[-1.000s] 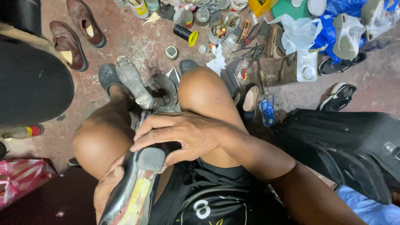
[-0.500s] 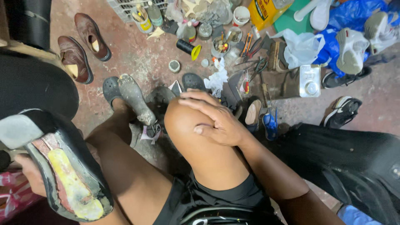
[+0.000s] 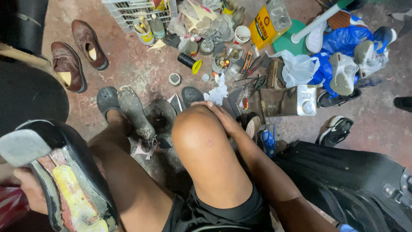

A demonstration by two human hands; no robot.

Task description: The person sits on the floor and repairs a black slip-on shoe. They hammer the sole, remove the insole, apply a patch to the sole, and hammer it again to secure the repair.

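At seven o'clock in the head view, the left hand (image 3: 30,191) holds a black shoe (image 3: 64,180) turned sole-up, its worn sole showing a grey heel and yellow and reddish patches. Only part of that hand shows beneath the shoe, so whether its fingers are curled tight around it cannot be told, though the shoe rests in its grasp. Near the centre, the right hand (image 3: 223,118) reaches past the raised right knee (image 3: 199,133), its fingers (image 3: 206,104) lying loosely together over the front of the knee and clamped on nothing. Just beyond the hand, at twelve o'clock from it, a crumpled white rag (image 3: 218,93) lies on the floor (image 3: 128,68) beside a spread of pliers and small tools (image 3: 253,71). At ten o'clock a pair of brown leather shoes (image 3: 77,56) sits side by side. A muddy dark sole (image 3: 135,112) lies at nine o'clock from the hand, near a black clog (image 3: 106,99) worn on the left foot. At one o'clock a yellow can (image 3: 266,25) leans among the clutter, and at two o'clock white sneakers (image 3: 343,71) lie on blue plastic bags (image 3: 339,41). A black bag (image 3: 356,180) fills the four o'clock corner.
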